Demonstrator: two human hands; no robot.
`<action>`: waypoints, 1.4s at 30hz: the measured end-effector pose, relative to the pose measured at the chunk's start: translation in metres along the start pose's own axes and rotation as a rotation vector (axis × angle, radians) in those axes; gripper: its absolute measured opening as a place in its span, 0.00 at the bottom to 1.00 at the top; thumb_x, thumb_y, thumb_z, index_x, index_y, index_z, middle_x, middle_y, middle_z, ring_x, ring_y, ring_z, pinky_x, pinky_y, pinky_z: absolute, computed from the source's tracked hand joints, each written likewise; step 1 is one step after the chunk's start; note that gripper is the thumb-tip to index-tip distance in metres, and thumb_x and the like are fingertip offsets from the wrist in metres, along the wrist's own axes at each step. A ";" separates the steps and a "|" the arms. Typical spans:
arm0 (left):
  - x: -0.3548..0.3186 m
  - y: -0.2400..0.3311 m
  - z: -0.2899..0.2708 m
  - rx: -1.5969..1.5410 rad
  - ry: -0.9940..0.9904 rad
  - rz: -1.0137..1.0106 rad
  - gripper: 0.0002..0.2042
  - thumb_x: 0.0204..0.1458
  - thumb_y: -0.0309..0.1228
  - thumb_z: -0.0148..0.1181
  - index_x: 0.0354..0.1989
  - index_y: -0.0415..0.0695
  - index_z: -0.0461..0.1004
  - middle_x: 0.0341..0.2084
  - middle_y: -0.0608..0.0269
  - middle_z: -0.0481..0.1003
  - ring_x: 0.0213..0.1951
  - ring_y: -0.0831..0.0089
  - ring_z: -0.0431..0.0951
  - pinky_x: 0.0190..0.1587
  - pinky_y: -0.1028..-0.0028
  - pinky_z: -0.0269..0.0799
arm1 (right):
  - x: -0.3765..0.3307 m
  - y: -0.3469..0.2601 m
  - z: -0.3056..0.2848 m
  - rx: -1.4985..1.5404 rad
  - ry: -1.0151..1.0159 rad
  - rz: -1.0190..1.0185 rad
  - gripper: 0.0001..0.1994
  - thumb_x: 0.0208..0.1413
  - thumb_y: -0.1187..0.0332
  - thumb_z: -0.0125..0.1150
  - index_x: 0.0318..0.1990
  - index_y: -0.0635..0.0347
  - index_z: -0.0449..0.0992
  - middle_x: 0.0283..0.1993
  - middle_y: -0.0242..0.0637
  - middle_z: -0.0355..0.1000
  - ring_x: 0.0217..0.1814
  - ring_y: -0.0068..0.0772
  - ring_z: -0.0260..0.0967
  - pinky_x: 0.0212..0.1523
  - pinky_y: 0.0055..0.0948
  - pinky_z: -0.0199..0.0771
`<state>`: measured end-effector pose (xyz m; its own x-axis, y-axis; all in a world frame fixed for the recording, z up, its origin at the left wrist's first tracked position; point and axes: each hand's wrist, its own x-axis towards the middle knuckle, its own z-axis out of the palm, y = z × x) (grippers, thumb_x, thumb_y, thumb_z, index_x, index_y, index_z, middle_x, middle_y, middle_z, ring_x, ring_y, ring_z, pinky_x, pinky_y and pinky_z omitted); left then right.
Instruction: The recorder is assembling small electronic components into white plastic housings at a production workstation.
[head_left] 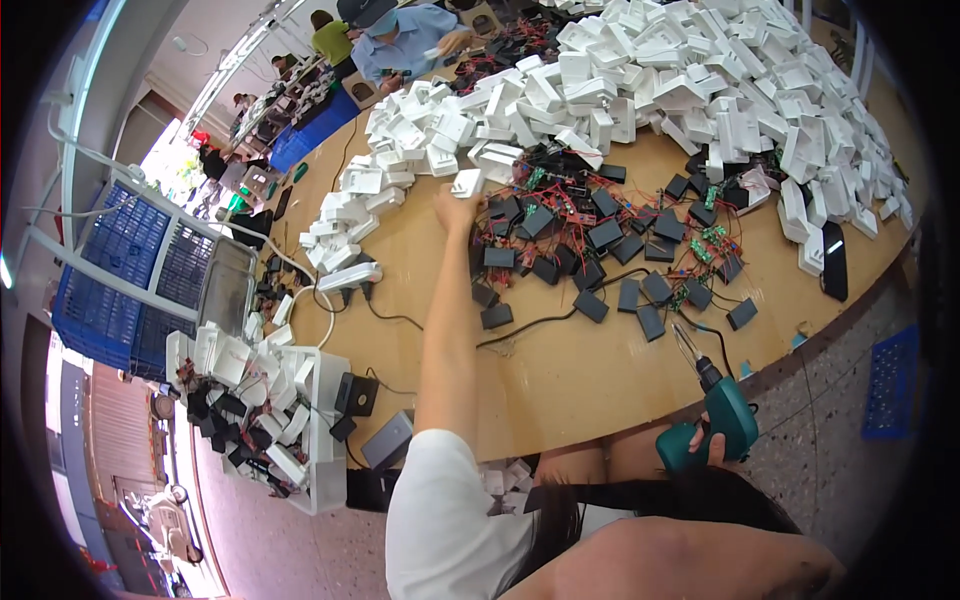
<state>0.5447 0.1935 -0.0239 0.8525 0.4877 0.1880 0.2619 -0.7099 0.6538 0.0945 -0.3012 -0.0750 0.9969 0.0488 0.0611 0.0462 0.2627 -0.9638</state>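
left hand (455, 205) stretched far out, fingers closed on a white casing (468, 183) at the white pile's (640, 80) near edge; right hand (705, 448) gripping the green driver (722, 415) back by the table (560, 380) edge, tip pointing toward the pile

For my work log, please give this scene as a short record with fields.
Place: round wooden table
Left hand: reaches far, grips a white plastic casing
Right hand: holds a green electric screwdriver, tip up
Nearby: heap of white casings; black modules with red wires
Left side: white bin of parts
Others: a person in blue across the table
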 end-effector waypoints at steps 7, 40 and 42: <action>-0.221 0.067 -0.145 -0.027 0.210 0.389 0.32 0.36 0.25 0.75 0.56 0.37 0.74 0.46 0.44 0.71 0.50 0.44 0.75 0.53 0.55 0.74 | -0.069 -0.085 0.040 -0.222 0.067 -0.011 0.23 0.74 0.54 0.52 0.60 0.69 0.71 0.38 0.36 0.73 0.36 0.26 0.69 0.40 0.26 0.71; -0.291 0.175 -0.040 -0.077 0.139 0.914 0.10 0.57 0.25 0.62 0.47 0.45 0.82 0.43 0.56 0.76 0.49 0.53 0.76 0.50 0.56 0.73 | -0.183 -0.141 0.003 -0.211 0.194 -0.058 0.23 0.70 0.53 0.56 0.56 0.69 0.74 0.33 0.38 0.74 0.33 0.27 0.71 0.37 0.28 0.73; -0.260 0.189 -0.022 0.056 0.101 0.996 0.09 0.55 0.26 0.63 0.43 0.46 0.83 0.43 0.58 0.76 0.50 0.55 0.76 0.50 0.57 0.72 | -0.176 -0.148 -0.004 -0.210 0.202 -0.066 0.23 0.71 0.53 0.56 0.55 0.69 0.74 0.33 0.38 0.75 0.32 0.27 0.71 0.37 0.29 0.73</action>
<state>0.3625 -0.0565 0.0673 0.6527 -0.3032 0.6942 -0.5277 -0.8395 0.1295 -0.0872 -0.3522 0.0563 0.9827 -0.1602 0.0931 0.1028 0.0533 -0.9933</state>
